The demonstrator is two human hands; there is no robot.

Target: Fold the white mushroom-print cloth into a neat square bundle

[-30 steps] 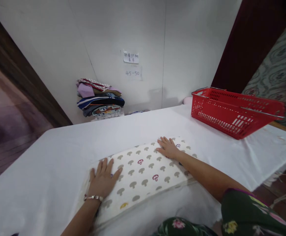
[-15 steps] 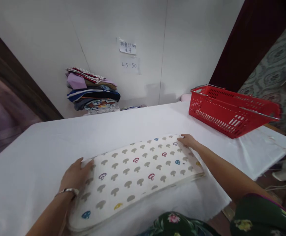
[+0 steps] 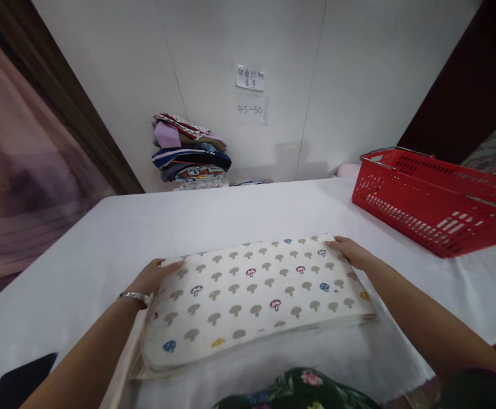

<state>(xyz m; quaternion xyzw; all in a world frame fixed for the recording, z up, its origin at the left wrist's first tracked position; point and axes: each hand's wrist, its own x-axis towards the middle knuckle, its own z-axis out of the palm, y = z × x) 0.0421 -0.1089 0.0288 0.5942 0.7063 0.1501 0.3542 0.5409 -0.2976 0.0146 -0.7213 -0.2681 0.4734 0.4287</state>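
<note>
A folded white cloth [image 3: 256,295] printed with grey, red, blue and yellow mushrooms lies in layers across the near part of the white-covered table [image 3: 248,213]. At its far left corner, my left hand [image 3: 156,275] grips the edge, thumb on top and the other fingers partly hidden; a bracelet is on that wrist. My right hand [image 3: 350,251] holds the far right corner between thumb and fingers. The near left corner of the cloth is rounded, and a pale pinkish layer shows beneath it.
A red plastic basket [image 3: 435,199] with metal handles stands at the right. Folded fabrics [image 3: 192,153] are piled by the back wall, below two paper notes [image 3: 250,78]. A dark object [image 3: 24,380] lies at the lower left, and a pink curtain [image 3: 30,170] hangs at the left.
The view has turned to the left, so the basket and pile appear farther right. My left hand has closed on the cloth's far left corner. The dark object has come into view.
</note>
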